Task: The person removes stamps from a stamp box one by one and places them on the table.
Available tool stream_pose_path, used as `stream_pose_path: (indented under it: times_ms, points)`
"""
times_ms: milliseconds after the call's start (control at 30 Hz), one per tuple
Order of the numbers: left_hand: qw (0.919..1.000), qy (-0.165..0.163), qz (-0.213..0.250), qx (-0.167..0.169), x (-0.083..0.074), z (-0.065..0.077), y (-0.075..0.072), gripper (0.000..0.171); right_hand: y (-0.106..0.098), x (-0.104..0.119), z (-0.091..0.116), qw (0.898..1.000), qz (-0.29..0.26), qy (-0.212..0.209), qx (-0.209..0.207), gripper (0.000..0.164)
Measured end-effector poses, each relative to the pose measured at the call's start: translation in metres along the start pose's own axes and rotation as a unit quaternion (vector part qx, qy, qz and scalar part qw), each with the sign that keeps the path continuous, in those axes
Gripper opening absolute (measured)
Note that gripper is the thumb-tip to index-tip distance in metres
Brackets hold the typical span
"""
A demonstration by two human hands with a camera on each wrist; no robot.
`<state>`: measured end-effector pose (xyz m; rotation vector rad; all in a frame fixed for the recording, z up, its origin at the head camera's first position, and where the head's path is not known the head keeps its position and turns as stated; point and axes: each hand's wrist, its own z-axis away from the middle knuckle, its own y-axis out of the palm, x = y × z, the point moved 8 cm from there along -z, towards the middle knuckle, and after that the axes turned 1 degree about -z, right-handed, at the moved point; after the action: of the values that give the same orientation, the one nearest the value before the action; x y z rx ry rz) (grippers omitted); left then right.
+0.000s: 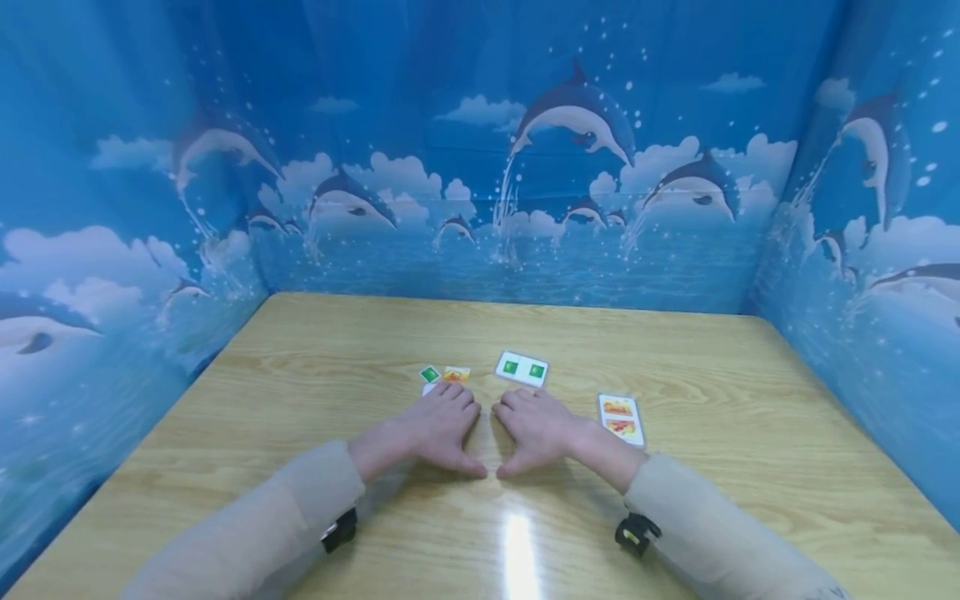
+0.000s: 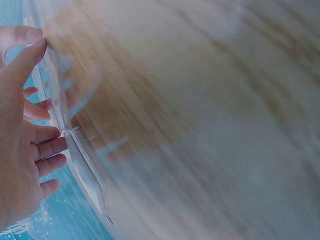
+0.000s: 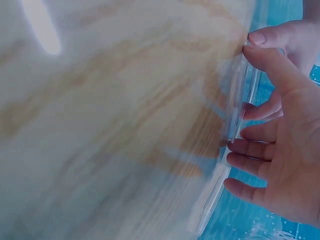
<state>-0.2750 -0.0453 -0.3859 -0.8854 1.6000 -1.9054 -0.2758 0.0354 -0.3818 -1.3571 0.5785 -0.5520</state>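
My left hand (image 1: 444, 423) lies on the wooden table with fingers extended forward, partly covering a white card (image 1: 428, 389). Just beyond its fingertips are a small green tile (image 1: 430, 374) and a small orange picture tile (image 1: 457, 374). Beside it, my right hand (image 1: 542, 425) rests with fingers spread, and the two thumbs nearly meet. A card with two green squares (image 1: 522, 369) lies ahead of the right fingers. To the right of that hand is a card with two orange pictures (image 1: 621, 421). Both wrist views show the fingers fairly straight at clear-edged cards seen edge-on.
The wooden table (image 1: 337, 333) reaches back to a blue curtain (image 1: 420, 250) printed with dolphins, which also hangs along the left and right sides. Each sleeve has a dark strap (image 1: 637, 533) near the wrist. Light glares off the tabletop in front.
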Motion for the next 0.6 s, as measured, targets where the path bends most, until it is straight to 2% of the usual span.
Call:
stream_pose_path:
  times_ms: [167, 333, 467, 600]
  points:
    - [1.0000, 0.007, -0.001, -0.006, -0.001, 0.001, -0.001, 0.094, -0.002, 0.003, -0.001, 1.000, 0.001, -0.008, -0.007, 0.092]
    - [0.9997, 0.000, 0.017, -0.018, 0.002, 0.002, -0.003, 0.096, -0.009, 0.005, -0.001, 0.999, 0.004, -0.026, -0.043, 0.091]
    - [0.9992, -0.004, 0.015, -0.037, 0.005, 0.003, -0.007, 0.097, -0.016, 0.007, -0.001, 0.996, 0.006, -0.034, -0.080, 0.090]
    - [0.9978, -0.007, -0.004, -0.065, 0.008, 0.005, -0.014, 0.097, -0.021, 0.007, -0.002, 0.995, 0.011, -0.019, -0.098, 0.094]
